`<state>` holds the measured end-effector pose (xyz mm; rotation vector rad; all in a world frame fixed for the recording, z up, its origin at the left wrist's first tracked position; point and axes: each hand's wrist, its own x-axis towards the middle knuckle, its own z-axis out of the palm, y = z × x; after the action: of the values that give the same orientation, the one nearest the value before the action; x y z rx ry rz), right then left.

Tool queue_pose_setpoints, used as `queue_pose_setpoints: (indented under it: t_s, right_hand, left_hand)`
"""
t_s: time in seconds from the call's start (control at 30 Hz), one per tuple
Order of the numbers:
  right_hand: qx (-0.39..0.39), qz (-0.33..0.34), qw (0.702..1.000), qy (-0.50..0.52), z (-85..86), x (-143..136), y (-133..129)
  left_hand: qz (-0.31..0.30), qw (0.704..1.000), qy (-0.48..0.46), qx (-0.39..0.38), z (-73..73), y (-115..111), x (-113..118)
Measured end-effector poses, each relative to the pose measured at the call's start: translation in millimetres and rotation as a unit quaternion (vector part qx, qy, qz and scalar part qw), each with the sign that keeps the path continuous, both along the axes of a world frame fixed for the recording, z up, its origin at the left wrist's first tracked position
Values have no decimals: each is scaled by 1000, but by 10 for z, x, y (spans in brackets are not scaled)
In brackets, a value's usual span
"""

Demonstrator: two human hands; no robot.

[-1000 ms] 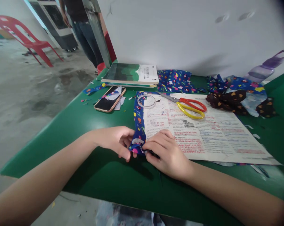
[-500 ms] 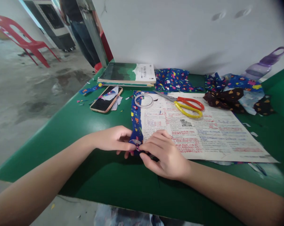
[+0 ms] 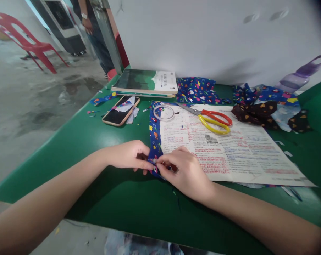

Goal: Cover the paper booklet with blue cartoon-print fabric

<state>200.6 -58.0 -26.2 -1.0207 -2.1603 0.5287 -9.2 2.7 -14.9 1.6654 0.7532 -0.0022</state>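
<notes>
In the head view, the only one you have, take the spot where your fingers meet as the centre of the clock. The blue patterned cloth runs from there up to 12 o'clock, along the near-left edge of the printed sheet, which spreads from 1 to 3 o'clock on the green table. Your left hand, at 9 o'clock, holds the cloth's lower end — thumb on top, fingers tucked beneath. Your right hand, toward 4 o'clock, has thumb and forefinger drawn narrow at that same end; you cannot tell from here whether they pinch cloth or a pale scrap on it. The step in hand looks like working the corner of the border over. The next move seems to call for a steady left pinch while your right fingertips press the fold flat — without puckering it. The pale ring at 12 o'clock and the scissors at 2 lie untouched, clear of your fingers.
</notes>
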Motion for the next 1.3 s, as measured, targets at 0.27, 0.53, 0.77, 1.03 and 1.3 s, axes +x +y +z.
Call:
queue_pose_setpoints:
  t_s: [0.27, 0.53, 0.77, 1.03, 1.3]
  right_hand:
    - [-132, -13, 990, 38, 52, -53, 40]
    - [-292, -13, 953, 79, 24, -36, 92]
    - [-339, 19, 934, 112, 63, -27, 118]
    - [-326, -2, 939, 112, 21, -42, 110]
    - [-325, -4, 940, 99, -5, -32, 93]
  left_hand:
    - [-8, 1000, -1, 11, -28, 44, -17]
    - [-6, 1000, -3, 12, -22, 33, -14]
    - [-8, 1000, -16, 8, -24, 33, -16]
    - [3, 1000, -7, 5, -12, 23, -9]
    - [6, 1000, -3, 9, -9, 16, -6]
